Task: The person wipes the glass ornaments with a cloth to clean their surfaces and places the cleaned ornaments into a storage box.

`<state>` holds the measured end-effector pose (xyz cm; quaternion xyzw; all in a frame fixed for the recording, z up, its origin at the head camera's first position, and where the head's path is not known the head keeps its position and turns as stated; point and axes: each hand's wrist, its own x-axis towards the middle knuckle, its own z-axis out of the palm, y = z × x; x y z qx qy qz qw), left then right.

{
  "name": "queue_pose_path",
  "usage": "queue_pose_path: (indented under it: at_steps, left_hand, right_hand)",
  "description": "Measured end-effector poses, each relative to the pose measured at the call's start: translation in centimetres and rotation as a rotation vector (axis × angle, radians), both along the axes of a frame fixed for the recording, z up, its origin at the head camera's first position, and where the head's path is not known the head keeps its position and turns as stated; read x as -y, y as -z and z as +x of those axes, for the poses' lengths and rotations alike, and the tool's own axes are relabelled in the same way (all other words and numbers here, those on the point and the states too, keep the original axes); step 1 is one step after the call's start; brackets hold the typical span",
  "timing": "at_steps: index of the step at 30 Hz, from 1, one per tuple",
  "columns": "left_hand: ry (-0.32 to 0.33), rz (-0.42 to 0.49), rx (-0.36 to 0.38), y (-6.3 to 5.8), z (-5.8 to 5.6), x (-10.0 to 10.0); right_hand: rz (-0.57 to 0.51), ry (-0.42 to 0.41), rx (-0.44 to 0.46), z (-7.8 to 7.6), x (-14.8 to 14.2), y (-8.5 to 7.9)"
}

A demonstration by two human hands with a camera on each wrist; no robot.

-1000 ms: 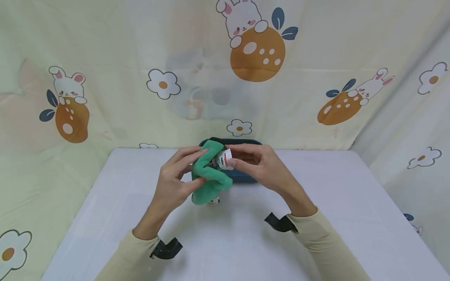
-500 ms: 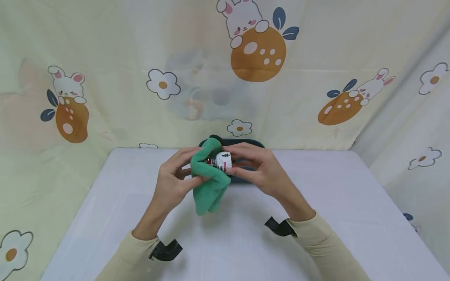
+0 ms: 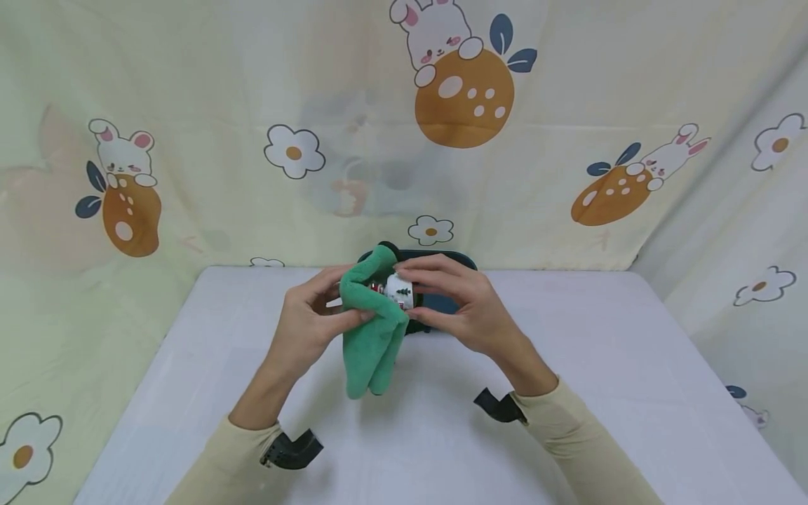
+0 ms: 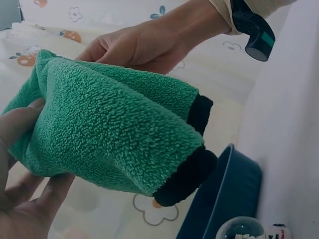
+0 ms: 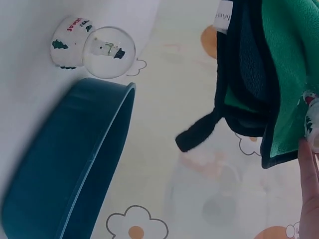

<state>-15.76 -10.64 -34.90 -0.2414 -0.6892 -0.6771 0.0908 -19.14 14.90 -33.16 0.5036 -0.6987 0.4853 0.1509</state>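
Observation:
In the head view, my left hand (image 3: 309, 312) grips a green cloth (image 3: 372, 344) folded around the glass end of a snow globe (image 3: 400, 289). My right hand (image 3: 463, 301) holds that globe tilted sideways by its white base, with fingertips and thumb at the rim. A small printed tree faces up on the base. Dark trim edges the cloth (image 4: 114, 129) in the left wrist view, where it hides the globe. From the right wrist, a hanging loop and a white label show on the cloth (image 5: 294, 50), and part of the globe (image 5: 312, 122) appears at the right edge.
Behind the hands stands a dark blue tray (image 3: 442, 301) at the table's back edge. A second snow globe (image 5: 109, 52), with a snowman inside and a white base, is beside the tray (image 5: 65, 159). A patterned curtain (image 3: 353, 70) hangs behind the white table (image 3: 568, 337).
The globe's base has turned in my right fingers: red lettering has rolled away and a tree has come round. The cloth's loose end hangs lower and covers the small white object seen below earlier.

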Motion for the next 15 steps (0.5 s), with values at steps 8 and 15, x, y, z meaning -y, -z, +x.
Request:
queue_pose_path:
  at_steps: [8, 15]
  left_hand:
    - [0.039, -0.019, 0.103, -0.43, 0.0, 0.32]
    - [0.03, -0.014, 0.057, 0.04, -0.03, 0.14]
  right_hand:
    - [0.033, -0.02, -0.156, -0.57, -0.3, -0.48]
    - [0.008, 0.014, -0.198, -0.46, -0.31, -0.13]
